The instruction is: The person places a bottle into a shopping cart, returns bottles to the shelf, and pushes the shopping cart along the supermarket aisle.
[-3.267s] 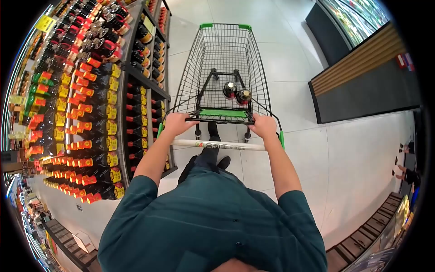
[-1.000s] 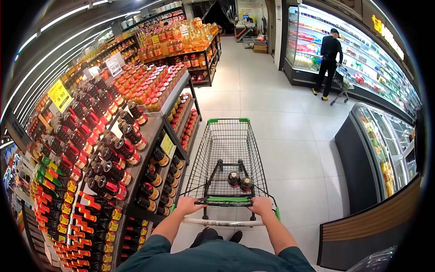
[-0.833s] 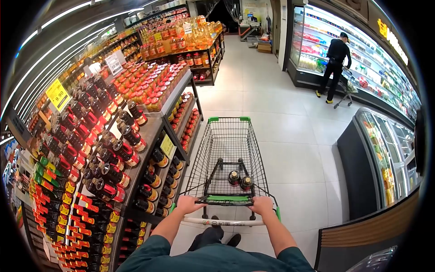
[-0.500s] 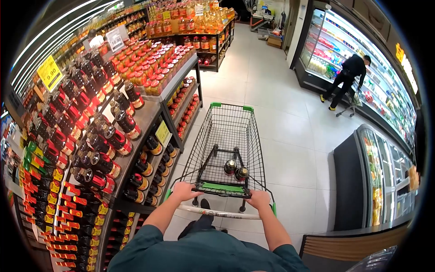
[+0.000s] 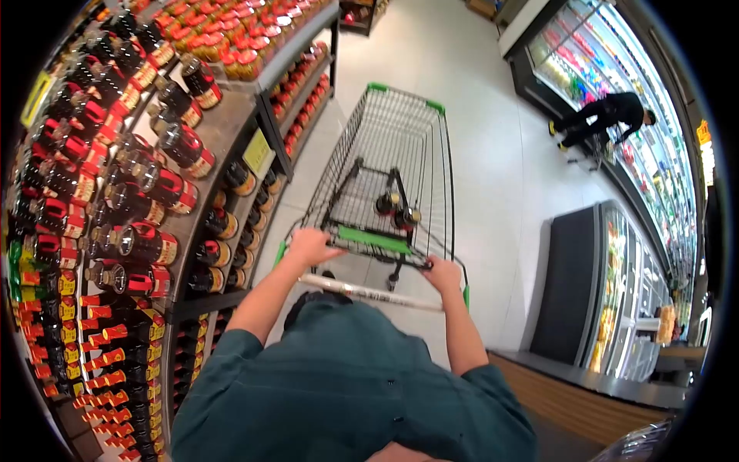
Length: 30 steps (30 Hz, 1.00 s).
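Observation:
Both my hands are on the near end of a black wire shopping cart (image 5: 450,165) with green corner caps. My left hand (image 5: 309,248) is closed round the left part of the cart's near frame, beside the green strip (image 5: 375,239). On the right side, my right hand (image 5: 444,275) grips the same frame. The pale handle bar (image 5: 369,292) runs just below my hands, nearer my body. Two dark bottles, one (image 5: 387,203) and another (image 5: 406,219), stand close together in the near right part of the basket.
Shelves of dark sauce bottles (image 5: 146,242) and red-lidded jars (image 5: 231,38) line the left. Grey floor tiles (image 5: 493,223) lie right of the cart. A person in black (image 5: 608,115) bends at a lit fridge (image 5: 662,162). A low freezer (image 5: 566,285) and wooden counter (image 5: 554,393) stand right.
The view has tilted down and turned, so the shelves, cart and person appear slanted. The cart sits higher in view, and more of my shirt shows. Both hands have kept their grip.

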Motion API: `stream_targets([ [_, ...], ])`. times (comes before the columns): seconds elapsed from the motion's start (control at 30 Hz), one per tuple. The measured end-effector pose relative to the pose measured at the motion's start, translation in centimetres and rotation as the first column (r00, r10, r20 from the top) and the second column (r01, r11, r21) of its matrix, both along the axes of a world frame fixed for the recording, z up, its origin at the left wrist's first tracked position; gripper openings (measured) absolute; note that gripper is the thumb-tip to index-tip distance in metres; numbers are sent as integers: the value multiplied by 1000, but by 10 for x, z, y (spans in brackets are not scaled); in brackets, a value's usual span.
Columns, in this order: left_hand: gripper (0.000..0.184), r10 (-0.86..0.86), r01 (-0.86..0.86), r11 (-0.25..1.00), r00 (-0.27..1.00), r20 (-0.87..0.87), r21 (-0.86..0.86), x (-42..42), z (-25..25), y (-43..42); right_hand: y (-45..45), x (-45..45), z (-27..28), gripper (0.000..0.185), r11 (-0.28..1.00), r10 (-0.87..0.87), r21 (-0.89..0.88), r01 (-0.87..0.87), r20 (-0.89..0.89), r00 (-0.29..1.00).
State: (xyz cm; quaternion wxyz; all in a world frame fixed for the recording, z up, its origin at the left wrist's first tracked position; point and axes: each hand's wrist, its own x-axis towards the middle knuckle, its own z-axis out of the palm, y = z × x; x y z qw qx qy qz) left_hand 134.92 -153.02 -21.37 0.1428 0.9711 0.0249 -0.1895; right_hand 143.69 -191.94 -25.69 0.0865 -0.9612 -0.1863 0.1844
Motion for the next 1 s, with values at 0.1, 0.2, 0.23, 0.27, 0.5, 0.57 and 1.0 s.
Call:
stream_targets([
  [0.1,70,-5,5,1000,998,59,-7,21,4,7,10,18,-1,37,1000,-8,6,8,-8,1000],
  [0.2,66,-3,4,1000,993,115,-9,40,-3,13,18,35,-1,35,1000,-21,10,21,-5,1000],
  [0.23,65,-7,7,1000,993,117,3,47,0,14,19,41,-2,35,999,-30,12,30,-30,999],
  [0.27,71,-22,20,999,997,79,33,54,-4,16,21,47,-3,37,999,-40,0,40,-59,997],
  [0.5,67,-19,17,1000,995,95,14,103,-5,25,39,146,31,101,997,-22,22,67,-801,599],
  [0.57,67,-20,18,1000,995,99,22,116,-8,27,56,176,35,104,892,29,245,380,-869,494],
  [1.0,53,-81,81,997,995,64,-3,195,-22,26,94,293,-240,61,600,-406,-52,798,-879,249],
])
